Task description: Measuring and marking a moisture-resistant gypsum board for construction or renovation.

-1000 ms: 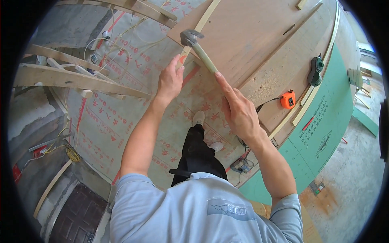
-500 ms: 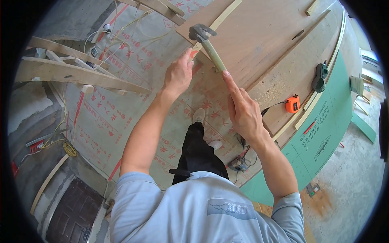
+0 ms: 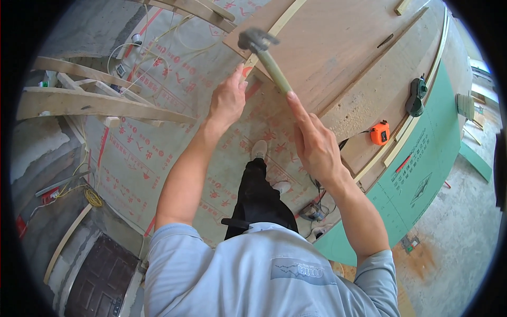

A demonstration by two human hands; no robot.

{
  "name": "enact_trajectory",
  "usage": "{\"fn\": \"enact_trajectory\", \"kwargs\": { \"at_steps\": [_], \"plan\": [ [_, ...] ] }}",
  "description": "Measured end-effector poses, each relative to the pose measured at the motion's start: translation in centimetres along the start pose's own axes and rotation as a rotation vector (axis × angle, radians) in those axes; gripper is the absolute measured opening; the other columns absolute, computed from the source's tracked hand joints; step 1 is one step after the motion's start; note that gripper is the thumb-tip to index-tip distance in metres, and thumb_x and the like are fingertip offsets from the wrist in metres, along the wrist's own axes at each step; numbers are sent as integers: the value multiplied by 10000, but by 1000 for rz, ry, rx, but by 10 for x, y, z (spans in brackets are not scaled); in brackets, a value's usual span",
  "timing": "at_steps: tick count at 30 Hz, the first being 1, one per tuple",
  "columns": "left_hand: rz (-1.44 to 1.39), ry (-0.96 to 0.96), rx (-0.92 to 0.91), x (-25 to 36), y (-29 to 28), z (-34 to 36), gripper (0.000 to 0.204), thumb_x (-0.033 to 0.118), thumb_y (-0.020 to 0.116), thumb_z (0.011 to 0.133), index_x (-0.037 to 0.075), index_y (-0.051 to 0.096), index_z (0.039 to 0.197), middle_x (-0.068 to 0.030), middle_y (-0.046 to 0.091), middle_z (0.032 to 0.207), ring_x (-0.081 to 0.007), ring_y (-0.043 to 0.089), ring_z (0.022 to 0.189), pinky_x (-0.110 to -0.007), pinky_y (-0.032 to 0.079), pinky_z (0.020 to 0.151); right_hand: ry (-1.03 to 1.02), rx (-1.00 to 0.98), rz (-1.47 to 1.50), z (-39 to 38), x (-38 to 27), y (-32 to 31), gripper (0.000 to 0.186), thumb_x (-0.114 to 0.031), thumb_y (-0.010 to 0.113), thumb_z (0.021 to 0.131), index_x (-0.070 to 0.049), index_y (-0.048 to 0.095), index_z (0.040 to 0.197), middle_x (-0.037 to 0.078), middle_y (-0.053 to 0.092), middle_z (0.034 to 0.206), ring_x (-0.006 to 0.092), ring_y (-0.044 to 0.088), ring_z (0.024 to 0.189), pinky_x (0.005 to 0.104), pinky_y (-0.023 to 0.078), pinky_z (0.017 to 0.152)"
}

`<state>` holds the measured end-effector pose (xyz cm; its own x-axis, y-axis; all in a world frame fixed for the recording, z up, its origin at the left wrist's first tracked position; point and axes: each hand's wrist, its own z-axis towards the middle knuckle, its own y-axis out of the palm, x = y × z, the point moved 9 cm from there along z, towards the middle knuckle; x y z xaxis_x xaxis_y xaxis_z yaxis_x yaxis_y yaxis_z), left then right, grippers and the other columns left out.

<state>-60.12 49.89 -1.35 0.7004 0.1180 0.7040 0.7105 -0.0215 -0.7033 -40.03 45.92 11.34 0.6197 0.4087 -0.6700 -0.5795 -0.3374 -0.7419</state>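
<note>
My right hand (image 3: 318, 141) grips a claw hammer (image 3: 275, 71) by its pale greenish handle, index finger laid along it. The dark hammer head, slightly blurred, is over a narrow wooden strip (image 3: 287, 20) at the near left edge of a large plywood sheet (image 3: 322, 39). My left hand (image 3: 228, 100) is closed around the near end of that strip, just below the hammer head. A reddish-orange mark shows on the strip beside my left fingers. Whether the hammer head touches the wood, I cannot tell.
On the boards to the right are a wider plank (image 3: 364, 82) with sawdust, an orange tape measure (image 3: 379, 132) and a dark green tool (image 3: 417, 97). A green board (image 3: 417, 169) lies beyond. Wooden framing (image 3: 100, 102) stands left; a corded power tool (image 3: 312, 211) is on the floor.
The hammer head and both hands have shifted slightly left in the picture, as has much of the scene. Both grips look the same.
</note>
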Motion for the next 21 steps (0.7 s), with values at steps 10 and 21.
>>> {"fn": "enact_trajectory", "kwargs": {
  "at_steps": [10,21],
  "plan": [
    [-9,-79,-43,2,-1,-2,473,141,524,1025,-31,472,1463,-303,645,1266,-466,624,1161,-494,512,970,60,-47,-14,-4,-3,0,921,-7,640,893,-356,222,1636,151,589,853,361,661,722,496,543,636],
    [23,-55,-29,0,0,-1,475,120,533,1014,-36,470,1458,-296,666,1221,-474,638,1118,-501,523,938,82,-84,-47,-2,1,3,985,-4,654,876,-362,155,1646,152,590,853,361,663,723,483,549,619]
  ]
}}
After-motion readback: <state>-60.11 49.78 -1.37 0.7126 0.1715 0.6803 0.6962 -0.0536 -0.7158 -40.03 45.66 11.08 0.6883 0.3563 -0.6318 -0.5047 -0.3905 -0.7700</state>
